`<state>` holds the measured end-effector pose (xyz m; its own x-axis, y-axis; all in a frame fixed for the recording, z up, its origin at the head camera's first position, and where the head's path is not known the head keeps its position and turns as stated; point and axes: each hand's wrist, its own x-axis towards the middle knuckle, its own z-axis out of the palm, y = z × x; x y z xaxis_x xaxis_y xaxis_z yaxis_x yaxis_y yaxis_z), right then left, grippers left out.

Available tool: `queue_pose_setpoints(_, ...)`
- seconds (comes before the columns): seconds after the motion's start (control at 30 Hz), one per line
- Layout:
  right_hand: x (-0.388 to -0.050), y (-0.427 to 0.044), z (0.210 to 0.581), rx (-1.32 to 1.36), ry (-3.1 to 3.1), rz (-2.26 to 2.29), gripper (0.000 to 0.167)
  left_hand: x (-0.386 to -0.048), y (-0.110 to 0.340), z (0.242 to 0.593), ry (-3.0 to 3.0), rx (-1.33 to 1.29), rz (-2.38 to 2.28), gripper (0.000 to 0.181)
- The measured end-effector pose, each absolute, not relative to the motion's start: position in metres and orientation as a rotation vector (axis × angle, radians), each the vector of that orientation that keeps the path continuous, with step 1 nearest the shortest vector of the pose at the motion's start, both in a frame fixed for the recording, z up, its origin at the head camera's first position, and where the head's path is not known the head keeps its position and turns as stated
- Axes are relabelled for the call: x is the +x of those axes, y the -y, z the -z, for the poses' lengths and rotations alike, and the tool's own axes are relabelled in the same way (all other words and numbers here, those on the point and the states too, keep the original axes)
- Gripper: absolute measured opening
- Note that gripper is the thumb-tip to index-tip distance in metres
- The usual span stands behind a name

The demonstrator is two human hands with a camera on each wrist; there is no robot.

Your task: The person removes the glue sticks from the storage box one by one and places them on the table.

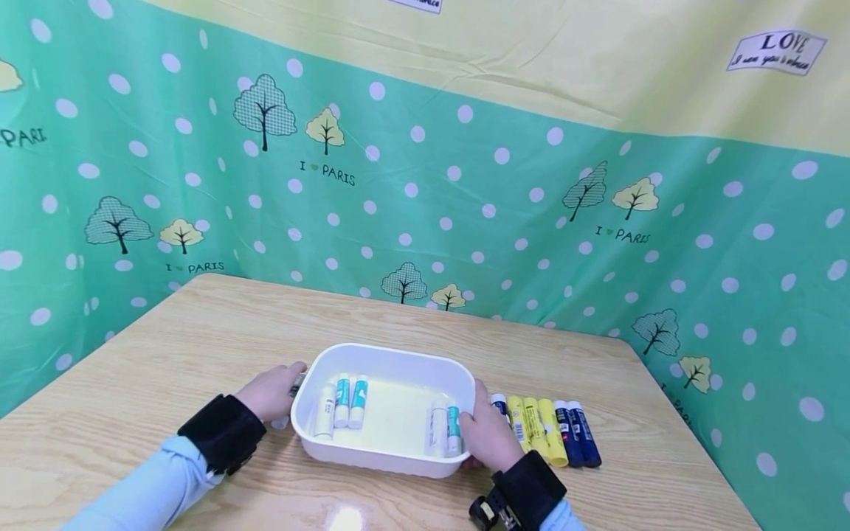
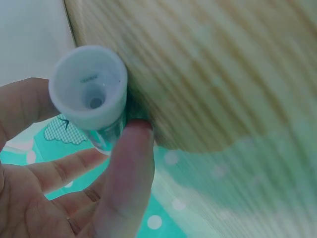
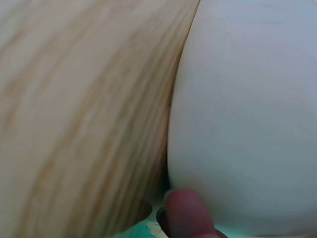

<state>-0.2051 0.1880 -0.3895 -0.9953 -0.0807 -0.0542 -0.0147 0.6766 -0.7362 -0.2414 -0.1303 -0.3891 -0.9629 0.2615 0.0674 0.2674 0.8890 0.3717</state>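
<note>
A white basin (image 1: 381, 461) stands on the table with several white and teal glue sticks inside, some at its left end and others at its right. My left hand (image 1: 268, 393) is beside the basin's left wall, pinching a white and teal glue stick (image 2: 91, 82) outside it; the hollow white end shows in the left wrist view, between the fingers of my left hand (image 2: 106, 183). At the basin's right side, my right hand (image 1: 491, 428) grips the rim. The right wrist view has one fingertip (image 3: 185, 210) against the basin's outer wall (image 3: 237, 119).
To the right of the basin, a row of yellow glue sticks (image 1: 534, 428) and dark blue glue sticks (image 1: 584, 435) lies on the wooden table (image 1: 219, 324), partly behind my right hand. A green and yellow patterned cloth (image 1: 412, 162) hangs behind the table.
</note>
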Motion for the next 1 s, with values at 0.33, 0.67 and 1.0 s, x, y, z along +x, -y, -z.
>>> queue_pose_setpoints(0.33, -0.205, -0.188, 0.389, -0.054, -2.801, 1.23, 0.06, -0.234, 0.14, 0.381, 3.036, -0.395, 0.648, 0.042)
queue_pose_setpoints(0.67, -0.205, -0.187, 0.389, -0.071, -2.801, 1.23, 0.06, -0.232, 0.142, 0.383, 2.901, -0.299, 0.608, 0.056)
queue_pose_setpoints(1.0, -0.204, -0.188, 0.389, -0.065, -2.8, 1.233, 0.06, -0.233, 0.13, 0.361, 2.887, -0.292, 0.636, 0.075)
